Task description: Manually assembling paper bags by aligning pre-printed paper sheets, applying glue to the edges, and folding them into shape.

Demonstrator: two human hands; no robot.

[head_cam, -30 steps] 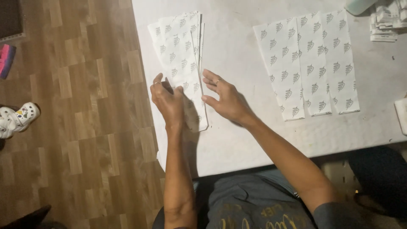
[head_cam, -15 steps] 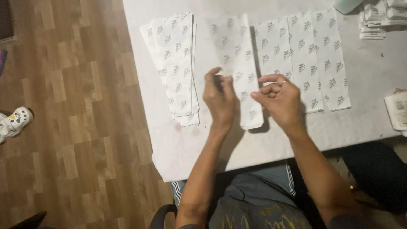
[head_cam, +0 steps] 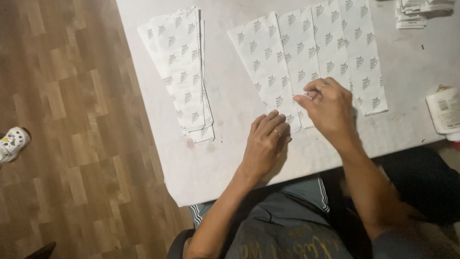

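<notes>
Worktop (head_cam: 230, 158): white, somewhat stained, seen from above; wood floor to its left.

Strips (head_cam: 306, 62): printed white paper strips laid side by side in a row, slanting, edges touching or slightly overlapping. They lie at the worktop's middle-right, directly ahead of the hands.

Stack (head_cam: 184, 72): more of the same strips, piled, well apart to the left of the row.

Left hand (head_cam: 266, 146): flat, palm down, fingers together, pressing the near end of the leftmost strip. Grip: not closed on anything; it pins.

Right hand (head_cam: 330, 108): fingers pinched together over the near end of the next strips. Grip: closed in a pinch, apparently on a strip's edge; what lies between the fingertips is too small to tell.

Step, as judged: aligning a strip into the row, one hand steadying, the other adjusting.

Next move, as judged: calls for a small sideways nudge with the edges kept parallel and the left hand holding firm.

Bottle (head_cam: 443, 110): white, at the right edge.
</notes>
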